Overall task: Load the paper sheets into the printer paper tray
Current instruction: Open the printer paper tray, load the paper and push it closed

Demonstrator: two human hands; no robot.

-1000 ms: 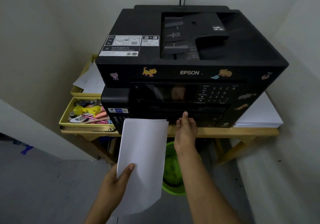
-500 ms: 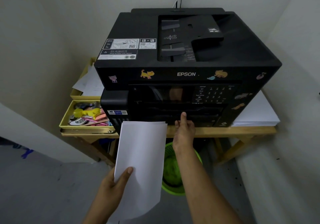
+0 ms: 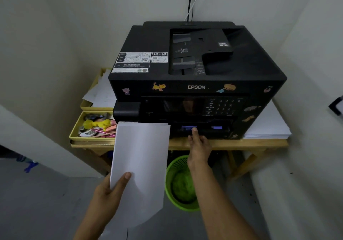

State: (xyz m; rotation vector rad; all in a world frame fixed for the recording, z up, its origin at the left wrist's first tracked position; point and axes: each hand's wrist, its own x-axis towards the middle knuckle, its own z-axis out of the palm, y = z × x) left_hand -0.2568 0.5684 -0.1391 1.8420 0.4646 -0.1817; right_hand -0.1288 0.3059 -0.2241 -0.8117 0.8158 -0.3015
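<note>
Here the left hand point(image 3: 106, 193) grips the paper sheets point(image 3: 140, 167) at their near left edge, thumb lying on top and the other fingers hidden beneath; the sheets slope up toward the printer point(image 3: 196, 76), and their far edge covers the lower left of its front, though whether they touch it cannot be told. The right hand point(image 3: 199, 146) reaches to the low front of the printer, one finger stretched out with its tip at the opening of the paper tray point(image 3: 202, 130), just below a small purple part point(image 3: 188, 127); the remaining fingers curl under and hold nothing. A second purple part point(image 3: 216, 127) sits further right in the same dark slot. The printer stands on a wooden table point(image 3: 232, 144), with a white paper stack point(image 3: 267, 126) beside it on the right and a yellow tray point(image 3: 74, 135) of small stationery on the left. A green basket point(image 3: 181, 184) stands on the floor under the table, between the two forearms.
</note>
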